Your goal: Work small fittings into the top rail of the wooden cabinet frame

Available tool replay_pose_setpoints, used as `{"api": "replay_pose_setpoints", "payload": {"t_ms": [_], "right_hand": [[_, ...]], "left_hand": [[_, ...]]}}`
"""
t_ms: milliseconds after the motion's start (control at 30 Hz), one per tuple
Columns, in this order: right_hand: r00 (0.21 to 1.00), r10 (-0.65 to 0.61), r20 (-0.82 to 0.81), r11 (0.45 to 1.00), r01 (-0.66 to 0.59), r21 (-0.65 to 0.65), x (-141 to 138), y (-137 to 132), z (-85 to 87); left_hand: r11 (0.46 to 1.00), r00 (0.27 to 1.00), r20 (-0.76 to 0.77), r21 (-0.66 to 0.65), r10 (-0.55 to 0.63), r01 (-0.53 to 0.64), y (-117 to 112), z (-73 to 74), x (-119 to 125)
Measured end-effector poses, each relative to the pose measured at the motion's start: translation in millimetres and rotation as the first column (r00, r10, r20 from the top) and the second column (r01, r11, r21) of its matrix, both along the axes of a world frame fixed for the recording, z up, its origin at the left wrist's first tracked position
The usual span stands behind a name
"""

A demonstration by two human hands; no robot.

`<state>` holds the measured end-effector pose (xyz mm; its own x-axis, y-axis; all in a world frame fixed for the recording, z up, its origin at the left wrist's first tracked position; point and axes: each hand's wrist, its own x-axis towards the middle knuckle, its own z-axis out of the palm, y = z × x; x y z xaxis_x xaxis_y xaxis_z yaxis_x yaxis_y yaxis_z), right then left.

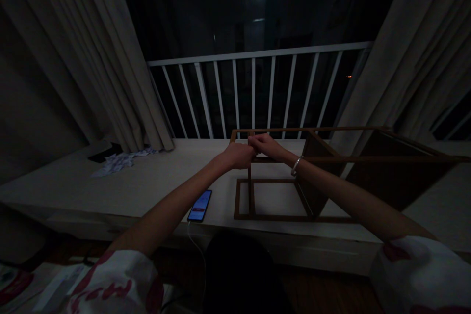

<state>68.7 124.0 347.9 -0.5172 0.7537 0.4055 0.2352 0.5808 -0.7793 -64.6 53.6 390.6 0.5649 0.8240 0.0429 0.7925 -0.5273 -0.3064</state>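
Note:
A brown wooden shelf rack [274,218] lies on its side on a pale window bench, its open bars toward the left end and dark panels to the right. My left hand [241,156] is closed in a fist at the upper crossbar near that left end and seems to grip it. Right beside it, touching or nearly so, my right hand [268,146] has its fingers pinched together at the same joint. Whatever is between those fingers is too small and dark to make out. A bracelet [296,166] circles my right wrist.
A lit phone [200,204] with a white cable [196,243] lies near the front edge of the bench [162,181]. Crumpled papers [119,162] rest by the left curtain [110,59]. White railing [253,93] stands behind the rack. The room is dim.

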Motion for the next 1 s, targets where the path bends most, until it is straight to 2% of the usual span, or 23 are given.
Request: {"api": "replay_pose_setpoints", "payload": {"t_ms": [200, 467, 1000], "right_hand": [[1.0, -0.014, -0.008, 0.999, 0.014, 0.031, 1.4, 1.7, 0.6], [0.999, -0.013, 0.031, 1.0, 0.012, 0.027, 1.3, 3.1, -0.1], [0.999, -0.019, 0.042, 1.0, 0.019, 0.016, 0.6, 1.8, -1.9]], "left_hand": [[0.999, 0.999, -0.013, -0.017, -0.046, 0.046, 2.3, -1.0, -6.9], [0.997, 0.997, -0.039, 0.05, -0.06, 0.062, -0.8, -6.7, -13.4], [0.993, 0.993, -0.041, 0.027, -0.11, 0.112, 5.3, -3.8, -17.1]]}}
